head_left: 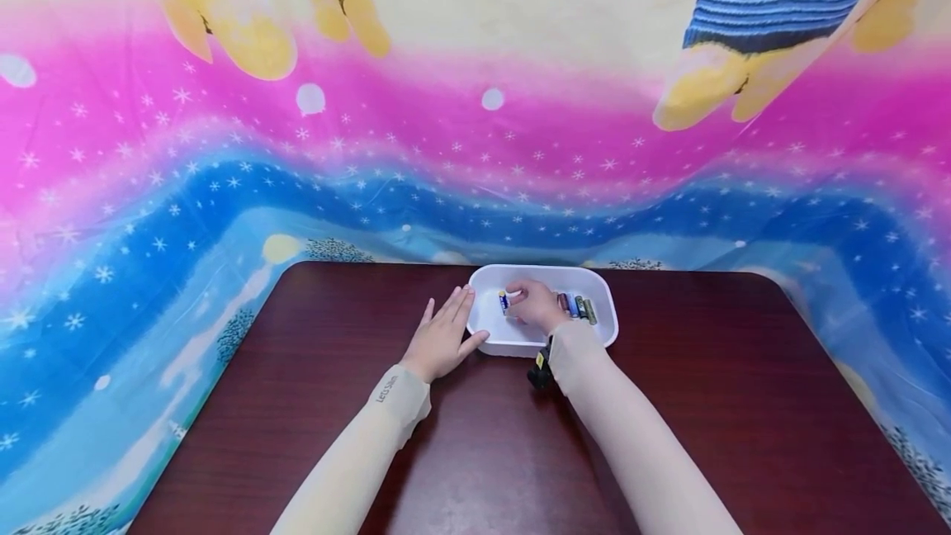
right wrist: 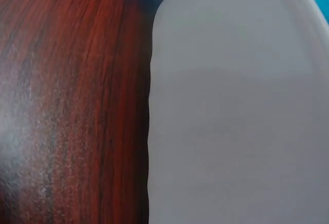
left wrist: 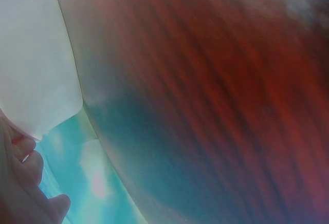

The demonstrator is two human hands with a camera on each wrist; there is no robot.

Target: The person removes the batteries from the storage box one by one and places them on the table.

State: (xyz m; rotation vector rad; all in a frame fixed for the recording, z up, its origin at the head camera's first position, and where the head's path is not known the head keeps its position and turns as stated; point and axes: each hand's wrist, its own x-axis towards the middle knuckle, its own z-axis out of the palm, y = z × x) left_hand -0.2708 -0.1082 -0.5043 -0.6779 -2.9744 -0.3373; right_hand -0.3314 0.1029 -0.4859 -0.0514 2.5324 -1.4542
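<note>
A white plastic tray stands at the far edge of the table. My right hand reaches into it, its thumb and finger pinching a small blue-and-yellow battery near the left end. To the right of that hand, several batteries in reddish, blue and green lie side by side, partly covered by the hand. My left hand rests with straight fingers against the tray's left end, thumb at the front corner. The left wrist view catches its fingers beside the tray wall; only the tray's side fills the right wrist view.
The dark red-brown wooden table has rounded far corners. Right behind it hangs a colourful printed cloth. A black device with a yellow mark hangs under my right wrist, close to the tray's front wall.
</note>
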